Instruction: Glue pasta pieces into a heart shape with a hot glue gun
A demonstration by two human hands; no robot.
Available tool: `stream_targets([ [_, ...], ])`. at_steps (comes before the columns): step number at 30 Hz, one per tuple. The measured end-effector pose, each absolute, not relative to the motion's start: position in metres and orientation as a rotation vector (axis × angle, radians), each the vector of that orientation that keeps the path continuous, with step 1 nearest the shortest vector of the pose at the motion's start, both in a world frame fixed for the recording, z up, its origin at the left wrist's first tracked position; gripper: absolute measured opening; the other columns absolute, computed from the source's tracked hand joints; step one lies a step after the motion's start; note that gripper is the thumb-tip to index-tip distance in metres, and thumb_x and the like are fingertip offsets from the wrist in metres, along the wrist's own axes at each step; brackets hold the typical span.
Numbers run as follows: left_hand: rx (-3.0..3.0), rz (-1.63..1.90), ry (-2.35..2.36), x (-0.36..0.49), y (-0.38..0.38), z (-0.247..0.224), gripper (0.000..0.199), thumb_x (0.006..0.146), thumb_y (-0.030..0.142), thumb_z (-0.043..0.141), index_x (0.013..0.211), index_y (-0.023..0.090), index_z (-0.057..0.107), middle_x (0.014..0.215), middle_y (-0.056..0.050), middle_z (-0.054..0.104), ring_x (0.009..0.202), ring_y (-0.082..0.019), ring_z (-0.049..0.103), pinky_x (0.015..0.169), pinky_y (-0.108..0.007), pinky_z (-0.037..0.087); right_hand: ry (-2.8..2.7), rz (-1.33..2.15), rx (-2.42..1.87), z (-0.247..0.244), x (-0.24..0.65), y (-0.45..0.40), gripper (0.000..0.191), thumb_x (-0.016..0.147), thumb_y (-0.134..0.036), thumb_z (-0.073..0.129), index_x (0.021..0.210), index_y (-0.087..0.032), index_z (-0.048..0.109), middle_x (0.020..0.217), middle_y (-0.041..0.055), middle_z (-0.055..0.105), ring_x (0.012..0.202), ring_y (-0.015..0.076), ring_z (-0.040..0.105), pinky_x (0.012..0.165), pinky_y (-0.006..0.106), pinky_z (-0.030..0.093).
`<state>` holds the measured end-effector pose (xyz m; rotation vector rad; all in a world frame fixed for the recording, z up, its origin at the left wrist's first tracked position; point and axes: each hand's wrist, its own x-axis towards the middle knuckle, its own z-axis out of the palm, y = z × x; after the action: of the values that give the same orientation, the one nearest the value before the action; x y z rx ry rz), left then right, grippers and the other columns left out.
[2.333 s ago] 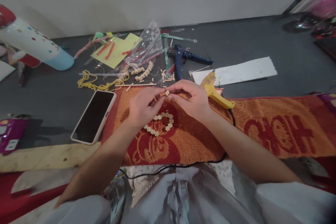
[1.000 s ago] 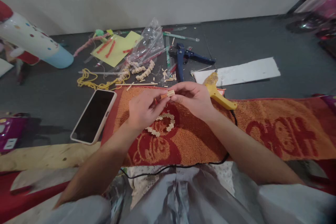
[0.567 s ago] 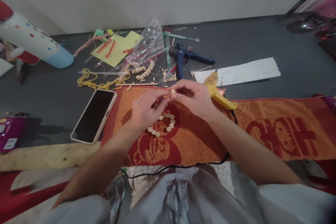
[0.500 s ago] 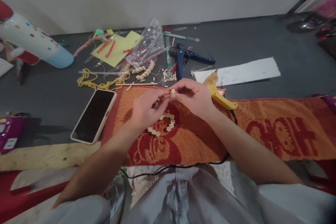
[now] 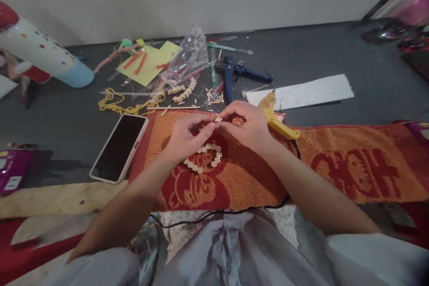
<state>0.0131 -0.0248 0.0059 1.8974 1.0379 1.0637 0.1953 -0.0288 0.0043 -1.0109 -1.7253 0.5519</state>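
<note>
Both hands meet at the center of the frame, my left hand (image 5: 188,136) and right hand (image 5: 250,127) pinching a small stick cluster (image 5: 218,119) between them, its underside hidden by my fingertips. My left wrist hangs close by the stick ring (image 5: 202,170) on the towel (image 5: 254,174), and the yellow glue gun (image 5: 279,126) sits just right of my right hand, its nozzle hard to make out.
</note>
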Motion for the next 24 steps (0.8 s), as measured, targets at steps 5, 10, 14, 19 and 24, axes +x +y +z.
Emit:
stream_targets([
  [5,1.752,0.993,0.992,0.015,-0.024,0.011,0.025,0.084,0.038,0.062,0.077,0.016,0.071,0.071,-0.004,0.073,0.058,-0.011,0.061,0.052,-0.021,0.047,-1.787,0.514,-0.979,0.002,0.196,-0.030,0.010,0.080,-0.027,0.073,0.075,-0.020,0.066,0.073,-0.0005,0.068,0.066,0.0117,0.060,0.064,0.027,0.048],
  [10,1.740,0.982,1.050,0.014,-0.024,0.013,0.023,0.078,0.037,0.067,0.080,0.015,0.071,0.068,-0.003,0.070,0.053,-0.009,0.054,0.048,-0.020,0.042,-1.832,0.426,-0.851,0.001,0.195,-0.031,0.004,0.084,-0.021,0.068,0.081,-0.020,0.066,0.078,0.0008,0.068,0.070,0.0110,0.062,0.064,0.025,0.051],
  [14,1.749,0.954,1.068,0.013,-0.025,0.014,0.019,0.078,0.034,0.066,0.079,0.015,0.069,0.061,-0.001,0.064,0.047,-0.007,0.047,0.042,-0.019,0.036,-1.879,0.345,-0.813,0.001,0.195,-0.033,0.004,0.084,-0.015,0.066,0.086,-0.018,0.068,0.082,0.0047,0.071,0.075,0.0130,0.066,0.068,0.026,0.055],
  [19,1.818,1.031,1.081,0.011,-0.024,0.013,0.015,0.077,0.030,0.064,0.076,0.015,0.066,0.055,0.001,0.059,0.044,-0.006,0.045,0.040,-0.018,0.035,-1.916,0.280,-0.828,0.000,0.195,-0.037,0.016,0.086,-0.014,0.063,0.097,-0.021,0.072,0.090,0.0064,0.075,0.082,0.0161,0.071,0.075,0.030,0.060],
  [24,1.929,1.113,1.062,0.008,-0.024,0.009,0.010,0.076,0.025,0.065,0.078,0.015,0.064,0.058,0.002,0.058,0.044,-0.005,0.046,0.042,-0.017,0.038,-1.900,0.314,-0.900,0.001,0.194,-0.039,0.018,0.087,-0.013,0.060,0.093,-0.022,0.074,0.089,0.0061,0.077,0.082,0.0162,0.073,0.075,0.031,0.061],
])
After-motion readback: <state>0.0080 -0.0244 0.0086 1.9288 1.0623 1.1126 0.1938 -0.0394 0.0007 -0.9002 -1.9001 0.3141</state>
